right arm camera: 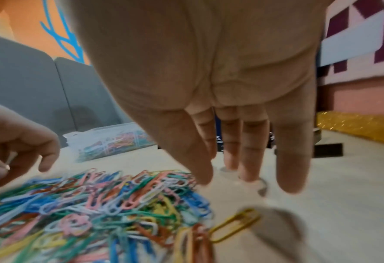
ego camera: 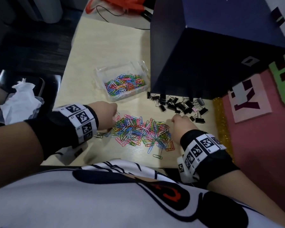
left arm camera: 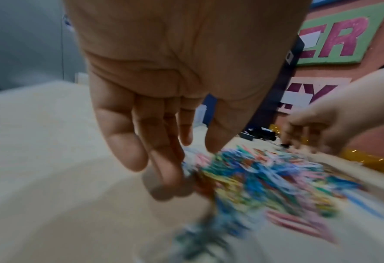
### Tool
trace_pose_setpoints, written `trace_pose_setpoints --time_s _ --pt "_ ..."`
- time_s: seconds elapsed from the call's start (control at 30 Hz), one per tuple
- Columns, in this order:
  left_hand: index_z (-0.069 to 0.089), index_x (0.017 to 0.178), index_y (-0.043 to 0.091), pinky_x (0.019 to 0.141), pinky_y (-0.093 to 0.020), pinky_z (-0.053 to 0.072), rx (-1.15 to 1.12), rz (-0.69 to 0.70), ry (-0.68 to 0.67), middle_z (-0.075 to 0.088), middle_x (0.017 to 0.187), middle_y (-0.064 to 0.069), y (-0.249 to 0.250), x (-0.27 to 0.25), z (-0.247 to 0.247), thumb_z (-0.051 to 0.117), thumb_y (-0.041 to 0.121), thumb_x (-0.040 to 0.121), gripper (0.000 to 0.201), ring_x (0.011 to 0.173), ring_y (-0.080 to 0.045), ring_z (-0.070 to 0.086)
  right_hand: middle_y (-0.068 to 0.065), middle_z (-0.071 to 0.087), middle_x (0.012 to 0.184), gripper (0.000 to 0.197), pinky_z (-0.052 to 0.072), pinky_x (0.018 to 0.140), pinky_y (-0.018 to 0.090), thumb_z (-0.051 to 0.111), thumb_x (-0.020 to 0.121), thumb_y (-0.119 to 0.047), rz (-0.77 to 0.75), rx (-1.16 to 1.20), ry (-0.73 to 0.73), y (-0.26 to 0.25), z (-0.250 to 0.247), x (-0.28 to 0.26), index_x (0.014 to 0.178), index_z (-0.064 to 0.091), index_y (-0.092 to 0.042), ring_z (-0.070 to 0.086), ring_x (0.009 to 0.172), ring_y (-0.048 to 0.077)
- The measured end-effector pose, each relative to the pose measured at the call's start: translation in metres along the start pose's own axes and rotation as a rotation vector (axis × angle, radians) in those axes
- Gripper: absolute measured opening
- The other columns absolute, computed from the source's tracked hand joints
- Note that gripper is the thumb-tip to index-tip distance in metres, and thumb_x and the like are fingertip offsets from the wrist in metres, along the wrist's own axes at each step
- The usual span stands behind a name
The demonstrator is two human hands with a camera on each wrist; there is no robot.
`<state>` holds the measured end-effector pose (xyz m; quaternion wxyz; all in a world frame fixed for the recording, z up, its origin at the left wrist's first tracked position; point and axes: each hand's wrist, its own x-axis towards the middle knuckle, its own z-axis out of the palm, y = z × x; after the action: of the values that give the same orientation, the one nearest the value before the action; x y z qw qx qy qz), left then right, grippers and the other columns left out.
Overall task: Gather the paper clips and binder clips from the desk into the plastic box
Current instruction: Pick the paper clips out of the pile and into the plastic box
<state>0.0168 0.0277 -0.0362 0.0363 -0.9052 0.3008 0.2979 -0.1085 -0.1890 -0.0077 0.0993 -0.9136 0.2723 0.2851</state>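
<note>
**Two hands close in on a heap of coloured paper clips**

A crumpled white tissue (ego camera: 21, 96) lies on a dark object far left of the paper clip heap (ego camera: 141, 131), off the pale surface (ego camera: 92, 51). The left hand (ego camera: 104, 115) sits at the heap's left edge, fingers curled downward; the right wrist view shows it pinching a white paper clip (right arm camera: 10, 160) between thumb and finger. A few dark clips (ego camera: 99, 134) lie just left of the heap, below that hand. Beyond the heap, toward its far left, stands the clear plastic box (ego camera: 120, 66), already partly filled with coloured paper clips. The right hand (ego camera: 181, 127) hovers at the heap's right edge, fingers spread and pointing down, fingertips (right arm camera: 292, 181) close to the surface, holding nothing. Black binder clips (ego camera: 178, 105) are scattered beyond the heap's right side, at the foot of a dark blue box (ego camera: 212, 51). Farther right lie pink and green lettered boards (ego camera: 252, 99).
</note>
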Motion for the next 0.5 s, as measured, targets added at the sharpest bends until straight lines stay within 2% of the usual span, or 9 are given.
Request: trace_pose_setpoints --time_s 0.07,0.13,0.2,0.27,0.37,0.43,0.5 --pt "0.046 0.107 0.014 0.068 -0.031 0.046 0.083 -0.025 0.0 0.055 0.082 -0.004 -0.009 -0.001 -0.01 0.057 0.026 0.083 0.029 0.079 -0.027 0.055 0.016 0.039 0.133 0.05 0.046 0.099 0.04 0.051 0.089 -0.002 0.013 -0.143 -0.077 0.006 -0.006 -0.008 0.137 0.037 -0.004 0.047 0.12 0.031" --pt "0.042 0.108 0.012 0.067 -0.033 0.048 0.207 -0.072 -0.071 0.049 0.076 -0.002 -0.018 -0.005 -0.017 0.066 0.029 0.078 0.041 0.076 -0.027 0.054 0.016 0.038 0.134 0.055 0.044 0.102 0.04 0.056 0.088 -0.004 0.05 -0.229 -0.14 0.008 -0.004 -0.016 0.138 0.032 0.001 0.044 0.123 0.031" --pt "0.038 0.11 0.011 0.071 -0.034 0.049 0.304 -0.095 -0.179 0.049 0.078 -0.003 -0.021 -0.009 -0.019 0.078 0.033 0.069 0.061 0.085 -0.028 0.06 0.016 0.04 0.13 0.068 0.047 0.097 0.036 0.067 0.081 -0.007 0.118 -0.213 -0.167 0.01 0.005 -0.019 0.136 0.027 0.0 0.048 0.12 0.031" --pt "0.034 0.112 0.01 0.07 -0.035 0.049 0.321 -0.079 -0.244 0.046 0.072 -0.002 -0.019 -0.012 -0.015 0.083 0.031 0.064 0.071 0.09 -0.028 0.063 0.015 0.041 0.126 0.073 0.047 0.086 0.029 0.072 0.076 -0.008 0.152 -0.126 -0.171 0.008 0.016 -0.019 0.133 0.026 -0.003 0.052 0.115 0.029" --pt "0.037 0.11 0.008 0.067 -0.034 0.051 0.319 -0.03 -0.223 0.049 0.074 -0.003 -0.013 -0.011 -0.003 0.08 0.028 0.068 0.064 0.084 -0.027 0.061 0.013 0.038 0.128 0.067 0.04 0.074 0.024 0.07 0.078 -0.007 0.154 0.003 -0.143 0.001 0.027 -0.016 0.13 0.027 -0.007 0.053 0.113 0.024" --pt "0.043 0.109 0.01 0.072 -0.034 0.053 0.304 0.014 -0.186 0.058 0.088 -0.006 -0.007 -0.009 0.002 0.075 0.027 0.072 0.052 0.089 -0.026 0.062 0.013 0.039 0.128 0.067 0.041 0.075 0.026 0.071 0.078 -0.008 0.127 0.036 -0.108 -0.006 0.031 -0.012 0.13 0.028 -0.007 0.052 0.114 0.025" --pt "0.046 0.108 0.011 0.073 -0.031 0.047 0.29 0.053 -0.18 0.061 0.101 -0.007 0.001 -0.006 0.003 0.073 0.027 0.077 0.045 0.096 -0.026 0.06 0.016 0.04 0.128 0.066 0.044 0.08 0.029 0.07 0.08 -0.01 0.084 0.049 -0.086 -0.015 0.033 -0.006 0.13 0.027 -0.003 0.051 0.116 0.027"
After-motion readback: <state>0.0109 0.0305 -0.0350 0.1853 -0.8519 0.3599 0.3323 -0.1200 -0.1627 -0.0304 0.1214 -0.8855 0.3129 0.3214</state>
